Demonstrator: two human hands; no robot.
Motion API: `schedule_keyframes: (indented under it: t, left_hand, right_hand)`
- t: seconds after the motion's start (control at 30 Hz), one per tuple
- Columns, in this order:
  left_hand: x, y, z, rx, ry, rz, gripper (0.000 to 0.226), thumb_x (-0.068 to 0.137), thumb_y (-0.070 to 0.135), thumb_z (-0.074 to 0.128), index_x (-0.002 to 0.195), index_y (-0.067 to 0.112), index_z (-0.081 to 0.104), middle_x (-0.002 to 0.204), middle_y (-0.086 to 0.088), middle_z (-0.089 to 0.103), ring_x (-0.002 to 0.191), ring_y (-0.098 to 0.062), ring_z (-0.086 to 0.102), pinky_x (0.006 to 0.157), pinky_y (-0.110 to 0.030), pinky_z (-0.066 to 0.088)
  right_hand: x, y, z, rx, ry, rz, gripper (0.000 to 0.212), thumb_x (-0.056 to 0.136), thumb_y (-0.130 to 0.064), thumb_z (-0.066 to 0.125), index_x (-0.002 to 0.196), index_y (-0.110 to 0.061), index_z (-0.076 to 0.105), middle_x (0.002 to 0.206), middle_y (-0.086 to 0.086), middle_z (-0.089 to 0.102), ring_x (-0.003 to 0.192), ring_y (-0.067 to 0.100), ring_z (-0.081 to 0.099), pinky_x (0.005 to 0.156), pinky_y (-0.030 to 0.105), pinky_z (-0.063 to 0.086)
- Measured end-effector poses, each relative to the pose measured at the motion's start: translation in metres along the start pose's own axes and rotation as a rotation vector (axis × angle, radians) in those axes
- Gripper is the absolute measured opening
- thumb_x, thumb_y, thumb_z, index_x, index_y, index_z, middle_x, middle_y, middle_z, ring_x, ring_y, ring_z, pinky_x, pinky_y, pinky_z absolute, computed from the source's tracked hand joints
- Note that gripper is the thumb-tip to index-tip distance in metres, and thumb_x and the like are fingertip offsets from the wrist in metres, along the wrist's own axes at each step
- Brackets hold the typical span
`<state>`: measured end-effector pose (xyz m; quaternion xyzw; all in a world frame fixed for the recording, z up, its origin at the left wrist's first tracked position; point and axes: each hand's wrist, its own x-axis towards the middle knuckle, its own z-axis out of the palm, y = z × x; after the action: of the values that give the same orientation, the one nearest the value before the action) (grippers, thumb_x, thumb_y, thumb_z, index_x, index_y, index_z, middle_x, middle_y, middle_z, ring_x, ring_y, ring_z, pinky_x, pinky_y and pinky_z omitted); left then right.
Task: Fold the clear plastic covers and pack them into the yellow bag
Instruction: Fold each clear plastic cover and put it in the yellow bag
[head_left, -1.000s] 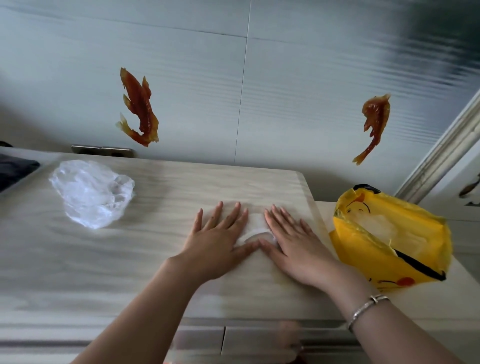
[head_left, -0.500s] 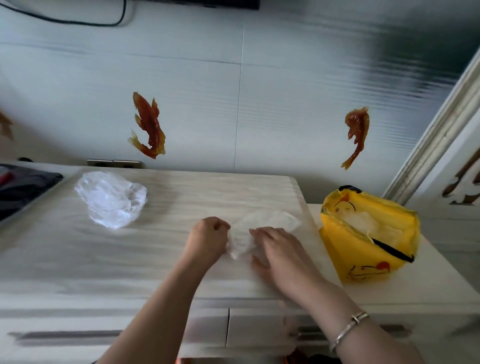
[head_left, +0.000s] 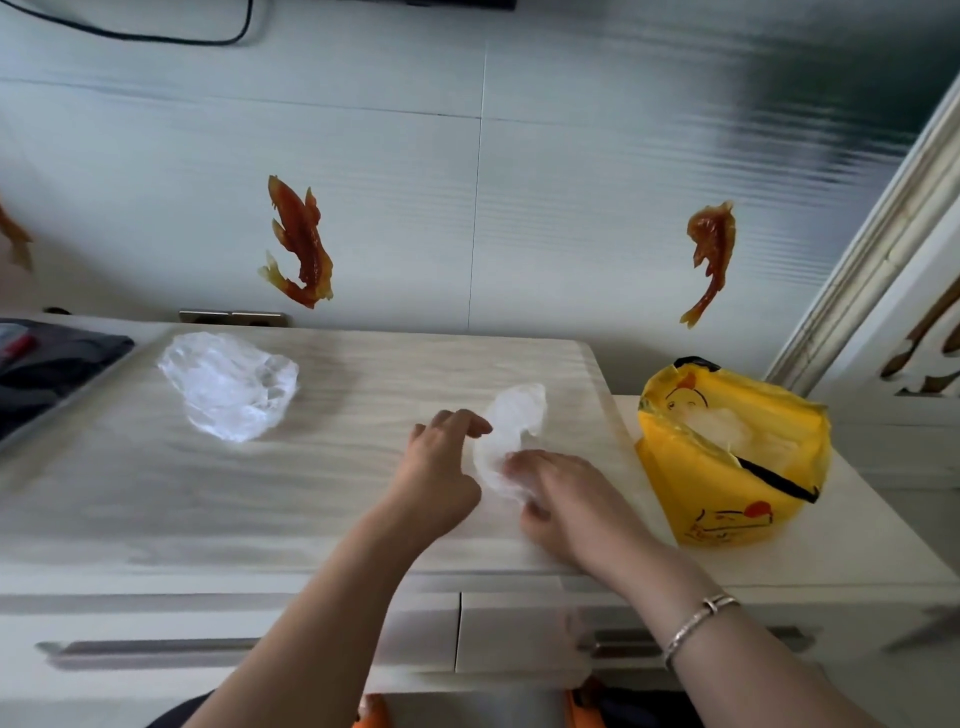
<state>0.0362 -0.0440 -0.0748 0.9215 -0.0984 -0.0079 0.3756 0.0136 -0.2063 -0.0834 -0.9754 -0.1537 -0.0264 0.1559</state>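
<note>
While gripped low, cover (head_left: 511, 431) stretches away lengthwise.

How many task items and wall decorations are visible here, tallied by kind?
Clear plastic covers on the table: 2, crumpled pile, cover in hands
Yellow bag: 1
Whole orange fish stickers: 2
Total: 5

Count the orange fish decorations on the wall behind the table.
3: one fish above the table's left half, one right of the wall seam, one cut off at the left edge.
</note>
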Motion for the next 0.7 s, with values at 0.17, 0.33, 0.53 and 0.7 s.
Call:
schedule_keyframes:
  t: [0.17,0.33,0.53,0.7]
  left_hand:
    - [0.010,-0.006,0.013,0.069,-0.132,0.020,0.052,0.072,0.010,0.062,0.121,0.026,0.052,0.118,0.011,0.055,0.109,-0.019,0.043,0.089,-0.027,0.040]
    - [0.024,-0.003,0.025,0.024,0.004,-0.045,0.019,0.079,0.034,0.070,0.091,0.020,0.065,0.089,0.008,0.054,0.102,-0.023,0.051,0.085,-0.030,0.044]
    - [0.041,-0.005,0.030,-0.083,0.059,-0.206,0.032,0.088,0.035,0.060,0.062,0.018,0.065,0.058,0.007,0.052,0.086,-0.032,0.060,0.071,-0.033,0.043]
    - [0.044,0.001,0.031,0.030,0.189,-0.205,0.024,0.087,0.034,0.060,0.068,0.020,0.056,0.076,0.003,0.060,0.085,-0.024,0.060,0.077,-0.033,0.043]
  right_hand:
    - [0.004,0.012,-0.002,0.333,0.087,0.112,0.022,0.089,-0.019,0.057,0.108,-0.024,0.067,0.103,-0.009,0.069,0.096,0.009,0.063,0.084,0.030,0.051]
    - [0.019,0.021,-0.002,0.556,0.186,0.237,0.024,0.092,-0.024,0.058,0.069,-0.019,0.054,0.065,-0.010,0.053,0.064,0.006,0.049,0.060,0.023,0.037]
    - [0.042,0.029,0.004,0.495,0.266,0.442,0.033,0.093,-0.032,0.058,0.064,-0.019,0.052,0.061,-0.005,0.053,0.060,0.010,0.050,0.050,0.019,0.033]
    - [0.052,0.033,0.015,0.174,0.289,0.407,0.020,0.090,-0.037,0.059,0.091,-0.017,0.055,0.078,-0.004,0.060,0.077,0.021,0.060,0.071,0.038,0.050]
